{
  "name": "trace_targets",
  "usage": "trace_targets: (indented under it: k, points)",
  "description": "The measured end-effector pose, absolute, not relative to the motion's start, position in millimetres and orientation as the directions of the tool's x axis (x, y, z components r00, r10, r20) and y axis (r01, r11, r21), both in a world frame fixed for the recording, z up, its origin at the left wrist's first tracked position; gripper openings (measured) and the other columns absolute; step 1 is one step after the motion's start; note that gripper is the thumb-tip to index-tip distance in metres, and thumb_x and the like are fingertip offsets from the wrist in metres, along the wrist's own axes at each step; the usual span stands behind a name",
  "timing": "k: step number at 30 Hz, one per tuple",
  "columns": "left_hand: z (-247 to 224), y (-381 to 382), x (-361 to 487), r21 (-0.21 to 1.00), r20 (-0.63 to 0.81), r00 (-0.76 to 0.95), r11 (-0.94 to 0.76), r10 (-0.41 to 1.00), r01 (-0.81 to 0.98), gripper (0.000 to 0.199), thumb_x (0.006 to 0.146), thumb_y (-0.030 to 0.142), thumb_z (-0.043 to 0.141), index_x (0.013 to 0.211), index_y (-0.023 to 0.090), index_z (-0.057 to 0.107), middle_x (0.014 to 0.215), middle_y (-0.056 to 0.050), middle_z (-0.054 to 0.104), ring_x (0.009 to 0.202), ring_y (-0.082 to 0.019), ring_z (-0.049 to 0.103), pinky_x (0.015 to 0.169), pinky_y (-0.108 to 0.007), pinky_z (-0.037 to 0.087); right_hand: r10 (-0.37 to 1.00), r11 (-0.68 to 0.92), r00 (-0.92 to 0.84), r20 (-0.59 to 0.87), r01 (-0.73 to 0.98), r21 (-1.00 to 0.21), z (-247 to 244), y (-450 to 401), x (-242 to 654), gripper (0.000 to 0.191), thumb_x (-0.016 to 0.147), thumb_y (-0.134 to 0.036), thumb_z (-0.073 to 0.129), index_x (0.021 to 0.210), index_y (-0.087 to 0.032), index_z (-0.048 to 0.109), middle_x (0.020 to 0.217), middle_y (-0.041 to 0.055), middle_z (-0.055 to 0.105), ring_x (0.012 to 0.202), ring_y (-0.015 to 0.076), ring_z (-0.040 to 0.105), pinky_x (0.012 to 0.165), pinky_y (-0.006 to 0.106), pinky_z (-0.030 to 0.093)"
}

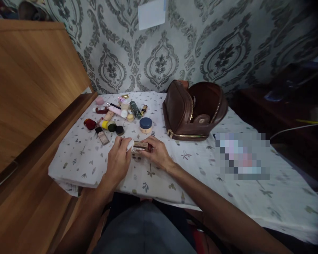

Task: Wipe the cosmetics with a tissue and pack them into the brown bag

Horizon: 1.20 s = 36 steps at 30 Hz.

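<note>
My right hand (159, 152) is closed round one end of a small oblong cosmetic item (140, 145), brownish with a shiny silvery side; its exact kind I cannot make out. My left hand (119, 155) pinches a white piece (130, 144), perhaps a pad or wipe, against the other end of that item. Both hands are just above the cloth near the table's front. Beyond them stands a round jar (145, 125) with a dark blue lid. A foundation-like bottle (102, 136) with a black cap lies left of my left hand.
Several tubes and bottles lie in a cluster at the back left, among them a dark green bottle (135, 109) and a pink tube (117, 111). An unzipped brown bag (177, 109) stands right of the jar. A blurred-out object (242, 157) lies at the right. A wooden cabinet (34, 70) borders the left.
</note>
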<state>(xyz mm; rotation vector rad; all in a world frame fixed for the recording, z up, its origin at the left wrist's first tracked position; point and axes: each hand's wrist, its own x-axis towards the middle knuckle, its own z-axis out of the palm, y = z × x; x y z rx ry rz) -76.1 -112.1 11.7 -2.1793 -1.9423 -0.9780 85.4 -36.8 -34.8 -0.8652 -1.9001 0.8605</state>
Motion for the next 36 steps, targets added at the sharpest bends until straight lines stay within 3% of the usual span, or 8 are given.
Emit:
trace_targets:
  k: [5,10,14,17,23,26,32,36]
  points:
    - [16.6,-116.8,-49.7,0.203,0.410,0.111,-0.209,0.905,0.957,0.033,0.091,0.014,0.045,0.121,0.019,0.057,0.104,-0.009,0.056,0.092,-0.024,0.060,0.074,-0.034,0.051,0.817,0.522,-0.394,0.421,0.195,-0.830,-33.9,-36.8,86.4,0.016,0.071,-0.011,0.067,0.085,-0.018,0.069,0.076,-0.0012,0.054,0.065,0.0123,0.051,0.061,0.024,0.042]
    - [14.6,-116.6,-31.0,0.157,0.381,0.179,-0.254,0.907,0.954,0.033,0.089,0.010,0.045,0.116,0.023,0.058,0.105,-0.006,0.057,0.097,-0.022,0.058,0.075,-0.031,0.051,0.786,0.559,-0.418,0.456,0.166,-0.812,-35.8,-35.9,87.0,0.022,0.068,-0.005,0.058,0.083,-0.018,0.068,0.085,0.0025,0.062,0.080,0.0168,0.058,0.072,0.027,0.046]
    - [14.2,-115.3,-44.2,0.204,0.413,0.135,-0.236,0.901,0.950,0.034,0.090,0.011,0.046,0.119,0.023,0.059,0.105,-0.007,0.057,0.096,-0.022,0.058,0.077,-0.033,0.051,0.809,0.538,-0.447,0.381,0.306,-0.786,-43.3,-32.7,84.8,0.008,0.070,-0.012,0.067,0.076,-0.018,0.065,0.077,0.0004,0.059,0.072,0.0152,0.052,0.067,0.027,0.041]
    - [15.4,-114.0,-59.3,0.252,0.441,0.100,-0.230,0.892,0.940,0.031,0.093,0.015,0.045,0.120,0.021,0.060,0.105,-0.008,0.057,0.096,-0.023,0.059,0.079,-0.033,0.051,0.808,0.534,-0.494,0.321,0.384,-0.753,-48.4,-31.7,82.7,0.010,0.072,-0.018,0.075,0.077,-0.018,0.066,0.077,0.0007,0.060,0.078,0.0172,0.053,0.072,0.028,0.040]
    - [22.6,-108.3,-84.7,0.412,0.485,-0.008,-0.221,0.875,0.884,0.026,0.096,0.023,0.046,0.115,0.019,0.063,0.102,-0.008,0.059,0.096,-0.023,0.060,0.086,-0.035,0.050,0.806,0.450,-0.525,0.274,0.241,-0.860,-45.3,-38.1,82.6,0.019,0.085,-0.026,0.066,0.103,-0.020,0.065,0.086,-0.0002,0.065,0.075,0.0151,0.057,0.069,0.027,0.044]
    - [25.0,-106.2,-95.3,0.486,0.488,-0.051,-0.222,0.871,0.845,0.024,0.095,0.026,0.049,0.113,0.019,0.065,0.100,-0.007,0.062,0.097,-0.023,0.061,0.086,-0.035,0.050,0.797,0.479,-0.492,0.350,0.163,-0.863,-39.8,-42.3,84.4,0.023,0.089,-0.032,0.062,0.109,-0.020,0.064,0.095,0.0028,0.068,0.082,0.0173,0.061,0.071,0.029,0.048]
    - [17.6,-105.5,-100.2,0.558,0.499,-0.101,-0.230,0.861,0.797,0.024,0.095,0.027,0.051,0.112,0.018,0.065,0.103,-0.008,0.065,0.100,-0.023,0.061,0.088,-0.035,0.049,0.680,0.726,-0.376,0.630,0.221,-0.652,-31.7,-46.1,86.4,0.018,0.092,-0.030,0.060,0.105,-0.020,0.065,0.089,0.0071,0.065,0.085,0.0218,0.058,0.077,0.037,0.050]
    - [8.1,-105.8,-93.5,0.542,0.494,-0.087,-0.229,0.865,0.809,0.024,0.095,0.026,0.049,0.112,0.018,0.064,0.101,-0.008,0.063,0.098,-0.022,0.062,0.085,-0.033,0.050,0.636,0.768,-0.397,0.662,0.234,-0.597,-31.9,-44.9,86.1,0.017,0.093,-0.030,0.059,0.106,-0.020,0.066,0.087,0.0066,0.064,0.083,0.0214,0.057,0.076,0.037,0.050]
